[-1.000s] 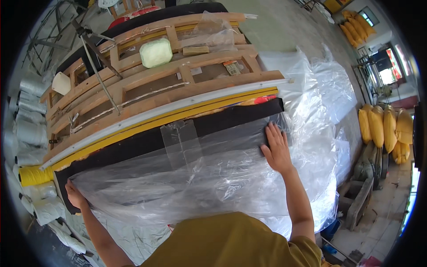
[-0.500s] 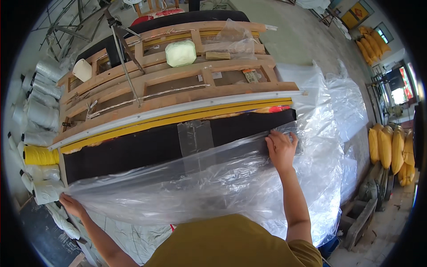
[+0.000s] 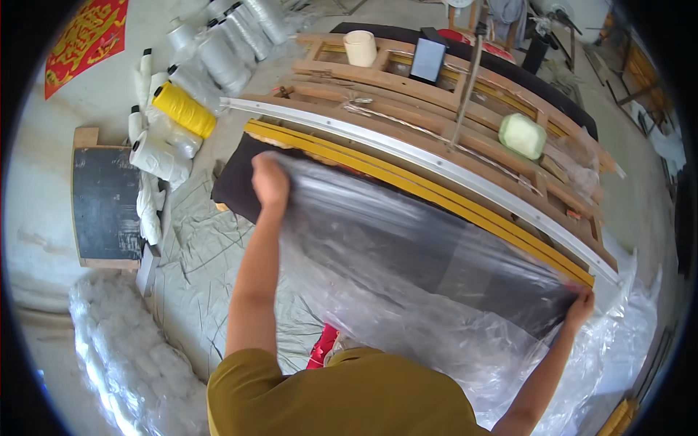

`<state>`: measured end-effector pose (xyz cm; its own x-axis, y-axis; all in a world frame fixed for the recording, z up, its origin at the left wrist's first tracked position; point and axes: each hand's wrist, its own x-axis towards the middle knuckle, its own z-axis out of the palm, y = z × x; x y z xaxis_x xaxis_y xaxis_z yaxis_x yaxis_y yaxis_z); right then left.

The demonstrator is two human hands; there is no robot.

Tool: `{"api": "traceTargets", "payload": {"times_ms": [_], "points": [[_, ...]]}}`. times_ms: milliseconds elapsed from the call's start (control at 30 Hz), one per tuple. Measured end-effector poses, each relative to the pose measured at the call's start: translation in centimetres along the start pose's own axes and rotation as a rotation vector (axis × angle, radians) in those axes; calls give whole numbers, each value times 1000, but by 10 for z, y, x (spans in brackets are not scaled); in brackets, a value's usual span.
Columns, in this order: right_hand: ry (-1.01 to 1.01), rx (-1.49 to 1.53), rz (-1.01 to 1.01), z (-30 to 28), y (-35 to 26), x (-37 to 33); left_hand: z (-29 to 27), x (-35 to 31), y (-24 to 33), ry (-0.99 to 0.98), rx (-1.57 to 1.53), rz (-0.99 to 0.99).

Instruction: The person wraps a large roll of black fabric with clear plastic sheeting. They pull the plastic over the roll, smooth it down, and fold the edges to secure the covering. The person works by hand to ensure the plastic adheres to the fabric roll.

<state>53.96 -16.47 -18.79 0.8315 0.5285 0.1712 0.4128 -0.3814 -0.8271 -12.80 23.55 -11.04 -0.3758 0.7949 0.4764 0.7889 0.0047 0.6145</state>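
A clear plastic sheet [image 3: 363, 269] is stretched over a long strip of black fabric [image 3: 236, 174]. At the left, my left hand [image 3: 270, 183] is closed on the sheet's edge, a little blurred, above the fabric. My right hand [image 3: 580, 308] is closed on the sheet at the right, by the end of a yellow bar [image 3: 414, 194]. Along the far side of the fabric runs that bar, with a white metal rail [image 3: 436, 158] beyond it. The fabric's left end sticks out uncovered past my left hand.
Behind the rail lies a wooden frame [image 3: 407, 102] bearing a pale green block [image 3: 522, 136], a cream container [image 3: 360, 48], a phone-like dark box [image 3: 427, 59] and a metal rod [image 3: 469, 91]. Yellow [image 3: 184, 109] and white thread cones [image 3: 161, 158] stand left. A bagged white bundle [image 3: 131, 349] lies near left.
The view has turned left. My left hand has carried the sheet's edge from the fabric's near corner up toward the yellow bar. My right hand has shifted to the bar's right end.
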Motion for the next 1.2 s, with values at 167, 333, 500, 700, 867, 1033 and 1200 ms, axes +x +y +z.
{"api": "traceTargets", "payload": {"times_ms": [167,333,500,700,867,1033,1200], "points": [[245,-466,-49,27,-43,36,62,13,8,41,37,213],[224,214,432,-5,-7,34,60,3,-3,72,-283,-39],[238,268,418,18,-75,13,62,5,4,3,-300,-32],[-128,-440,249,-35,17,53,73,12,-12,26,-314,-5],[49,41,301,12,-84,7,36,23,-40,-436,-107,-38],[-170,296,0,8,-86,-44,-22,6,-14,-18,-317,90],[-196,313,-7,14,-79,-57,-53,-79,90,-587,297,941]]}}
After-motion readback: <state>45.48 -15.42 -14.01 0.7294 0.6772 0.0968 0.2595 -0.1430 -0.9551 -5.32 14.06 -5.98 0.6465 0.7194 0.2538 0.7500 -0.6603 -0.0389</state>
